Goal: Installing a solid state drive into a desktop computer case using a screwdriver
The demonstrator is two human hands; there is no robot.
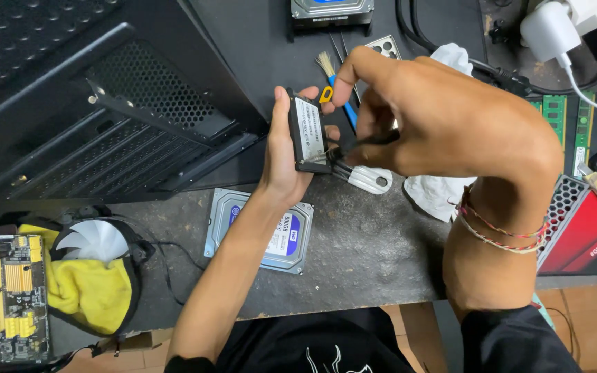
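My left hand (281, 155) grips a small black drive (307, 133) with a white label, held on edge above the dark worktop. My right hand (443, 114) pinches a thin black screwdriver (364, 144) whose tip meets the drive's lower side edge. A string bracelet sits on my right wrist. A white-handled tool (367, 179) lies on the table just below the drive.
A larger silver hard drive (271, 235) lies flat under my left forearm. Black computer case (105, 97) fills the upper left. Small brush (329, 72), white cloth (437, 193), memory sticks (568, 124), white charger (554, 31), cooling fan (95, 242), yellow cloth (88, 293) and motherboard (5, 297) surround.
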